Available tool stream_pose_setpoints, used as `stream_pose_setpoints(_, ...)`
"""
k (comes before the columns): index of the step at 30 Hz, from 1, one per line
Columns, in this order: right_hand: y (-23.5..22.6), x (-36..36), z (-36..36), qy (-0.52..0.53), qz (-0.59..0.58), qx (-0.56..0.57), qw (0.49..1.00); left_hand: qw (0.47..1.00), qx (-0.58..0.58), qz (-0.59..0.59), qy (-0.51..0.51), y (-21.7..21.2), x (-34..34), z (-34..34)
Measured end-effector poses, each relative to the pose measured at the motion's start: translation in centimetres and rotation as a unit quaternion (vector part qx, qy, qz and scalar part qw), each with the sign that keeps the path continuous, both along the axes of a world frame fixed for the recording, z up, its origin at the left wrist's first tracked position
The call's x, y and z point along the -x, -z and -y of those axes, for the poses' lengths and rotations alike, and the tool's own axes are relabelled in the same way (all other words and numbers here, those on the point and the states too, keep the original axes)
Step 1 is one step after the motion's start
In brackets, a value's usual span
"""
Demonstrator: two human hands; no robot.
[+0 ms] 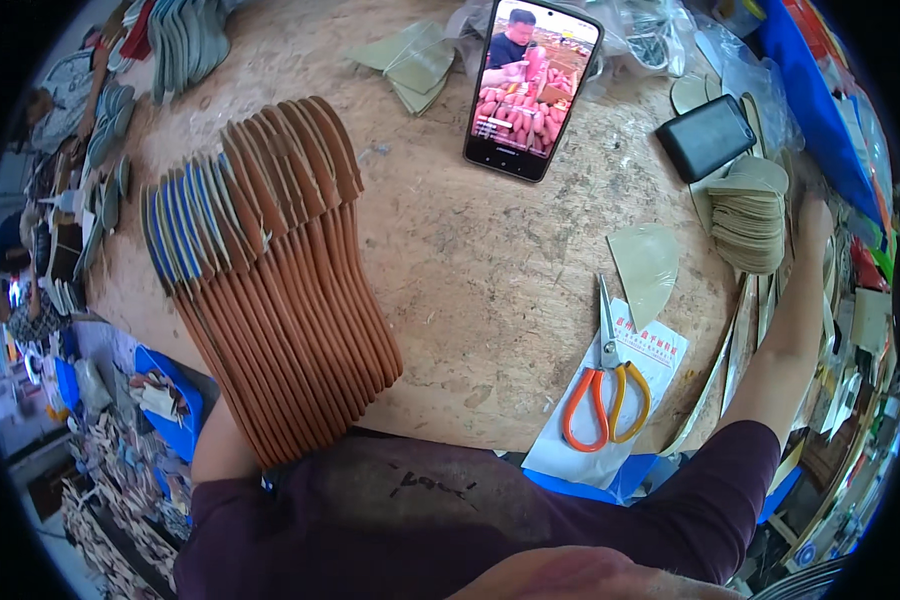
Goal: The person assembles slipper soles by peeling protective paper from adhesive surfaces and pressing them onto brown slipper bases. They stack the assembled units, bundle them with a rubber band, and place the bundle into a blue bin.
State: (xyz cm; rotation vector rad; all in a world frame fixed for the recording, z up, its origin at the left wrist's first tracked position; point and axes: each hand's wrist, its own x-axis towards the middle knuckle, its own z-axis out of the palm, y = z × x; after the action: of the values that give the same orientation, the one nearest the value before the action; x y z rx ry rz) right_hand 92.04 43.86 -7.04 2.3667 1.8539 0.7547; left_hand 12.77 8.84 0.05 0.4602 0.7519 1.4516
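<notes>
Head view: brown pieces (290, 300) overlap, perhaps keeping edges reachable; we cannot tell whether our hidden left hand or blurred right hand (814, 208) pinches anything.

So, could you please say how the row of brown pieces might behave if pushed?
The row of brown pieces may fan apart, since many thin pieces overlap without visible binding; it might also tip, its near end overhanging the table.
</notes>
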Motion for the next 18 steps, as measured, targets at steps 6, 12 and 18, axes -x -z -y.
stream_pose_setpoints(6, -4.6, 3.6, 0.5, -0.093, -0.216, -0.268, 0.934, 1.000, -0.004, -0.006, -0.010, -0.5, 0.3, 1.1)
stream_pose_setpoints(12, -17.2, 19.1, 8.2, -0.273, -0.623, -0.194, 0.707, 1.000, -0.023, -0.005, -0.011, -1.4, 1.3, 2.4)
stream_pose_setpoints(18, -20.2, 42.3, 25.9, -0.484, -0.442, 0.288, 0.698, 0.999, -0.046, -0.003, -0.008, -2.1, 0.9, 4.1)
